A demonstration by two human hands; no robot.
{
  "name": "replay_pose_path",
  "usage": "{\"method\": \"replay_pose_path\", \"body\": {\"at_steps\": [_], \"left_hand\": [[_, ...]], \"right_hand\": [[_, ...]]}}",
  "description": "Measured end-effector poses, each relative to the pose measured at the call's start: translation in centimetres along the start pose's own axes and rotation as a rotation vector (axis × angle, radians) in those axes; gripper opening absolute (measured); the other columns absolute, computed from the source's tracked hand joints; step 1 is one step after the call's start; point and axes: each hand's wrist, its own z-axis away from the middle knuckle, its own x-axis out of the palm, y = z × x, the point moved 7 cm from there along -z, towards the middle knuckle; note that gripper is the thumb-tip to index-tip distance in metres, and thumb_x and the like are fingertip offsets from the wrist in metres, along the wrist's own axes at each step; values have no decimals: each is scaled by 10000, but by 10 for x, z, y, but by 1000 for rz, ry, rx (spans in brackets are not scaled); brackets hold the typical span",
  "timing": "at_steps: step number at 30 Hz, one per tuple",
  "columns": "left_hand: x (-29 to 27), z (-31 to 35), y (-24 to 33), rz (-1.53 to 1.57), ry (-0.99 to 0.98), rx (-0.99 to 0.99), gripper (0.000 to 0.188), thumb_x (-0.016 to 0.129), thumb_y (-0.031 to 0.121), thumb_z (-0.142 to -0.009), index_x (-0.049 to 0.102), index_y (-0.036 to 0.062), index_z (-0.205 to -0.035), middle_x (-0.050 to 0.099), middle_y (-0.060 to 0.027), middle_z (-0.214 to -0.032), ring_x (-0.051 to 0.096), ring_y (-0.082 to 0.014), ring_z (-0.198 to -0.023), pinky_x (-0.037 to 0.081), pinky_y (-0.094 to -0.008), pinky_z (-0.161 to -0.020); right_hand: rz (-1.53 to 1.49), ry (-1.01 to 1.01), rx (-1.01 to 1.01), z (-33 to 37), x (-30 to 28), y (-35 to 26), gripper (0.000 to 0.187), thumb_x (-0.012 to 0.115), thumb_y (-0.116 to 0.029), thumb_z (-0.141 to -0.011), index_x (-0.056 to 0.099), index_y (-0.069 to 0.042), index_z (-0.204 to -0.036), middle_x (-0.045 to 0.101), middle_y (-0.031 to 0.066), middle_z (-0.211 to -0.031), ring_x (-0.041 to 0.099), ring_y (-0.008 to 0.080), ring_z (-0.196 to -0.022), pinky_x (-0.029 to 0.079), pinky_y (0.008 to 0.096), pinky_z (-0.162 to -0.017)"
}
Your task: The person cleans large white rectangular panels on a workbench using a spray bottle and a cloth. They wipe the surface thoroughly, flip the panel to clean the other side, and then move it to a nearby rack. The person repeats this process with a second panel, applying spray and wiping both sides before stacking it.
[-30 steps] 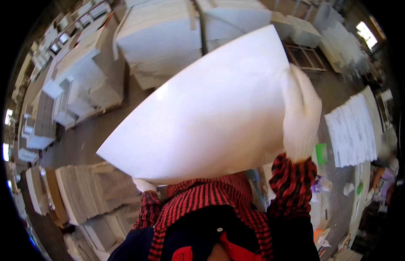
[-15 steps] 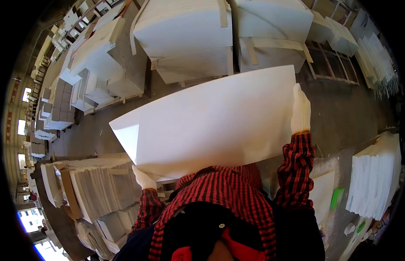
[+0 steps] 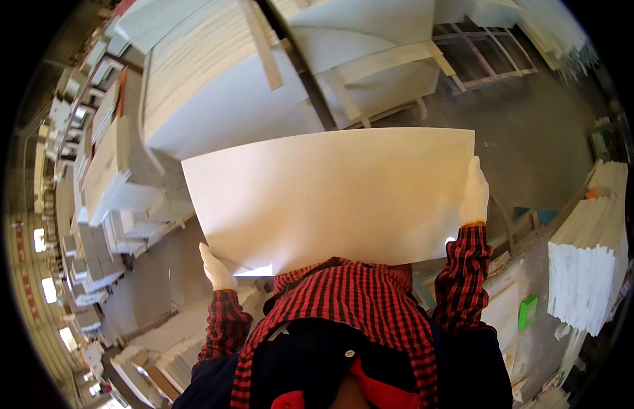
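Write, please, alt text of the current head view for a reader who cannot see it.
A gloved left hand and gloved right hand hold a large white board by its lower-left corner and right edge. Stacks of pale sheets stand around; a green object lies at the right.

Wide fisheye on your head, looking steeply down: your checked garment sits close at bottom, your left hand and right hand at near range to either side, floor farther off. Upright, unmirrored; straight edges bow toward the rim.

There are two gloved hands, one held panel
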Motion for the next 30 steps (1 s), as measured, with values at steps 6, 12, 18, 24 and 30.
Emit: {"method": "replay_pose_path", "body": {"at_steps": [6,12,18,24,30], "left_hand": [[149,-58,44,59,-168,21,633,506,507,-1022,545,-17,-1375,555,-123,-1402,562,-291,-1227,481,-425,-1025],[284,-103,57,134,-238,58,553,465,443,-1003,578,8,-1325,605,-137,-1330,597,-304,-1163,516,-447,-971],[292,-227,38,-600,68,921,358,532,423,-1032,596,80,-952,592,-15,-874,559,-171,-774,506,-392,-728],[241,-32,66,-328,289,768,352,520,398,-1040,596,62,-967,596,-27,-862,555,-175,-747,503,-391,-701],[284,90,-81,-40,255,335,347,508,373,-1047,597,45,-981,599,-39,-850,552,-180,-719,500,-389,-673]], "right_hand": [[-318,302,-95,-7,-25,-52,694,419,-603,-1047,674,30,-1174,688,61,-1090,615,168,-955,489,306,-849],[-337,800,-147,23,-75,-102,696,398,-610,-1050,641,11,-1250,668,74,-1159,602,157,-1041,470,307,-916],[-849,859,-343,1,-79,-127,562,367,-485,-1085,497,-162,-643,452,21,-446,410,176,-459,432,311,-581],[-1126,286,-492,-96,-124,-77,608,414,-594,-1037,348,-212,-568,366,-28,-440,319,110,-373,242,330,-419],[-878,323,-388,-177,-225,-69,581,413,-570,-1042,352,-216,-585,356,-30,-456,315,119,-387,260,334,-443]]}}
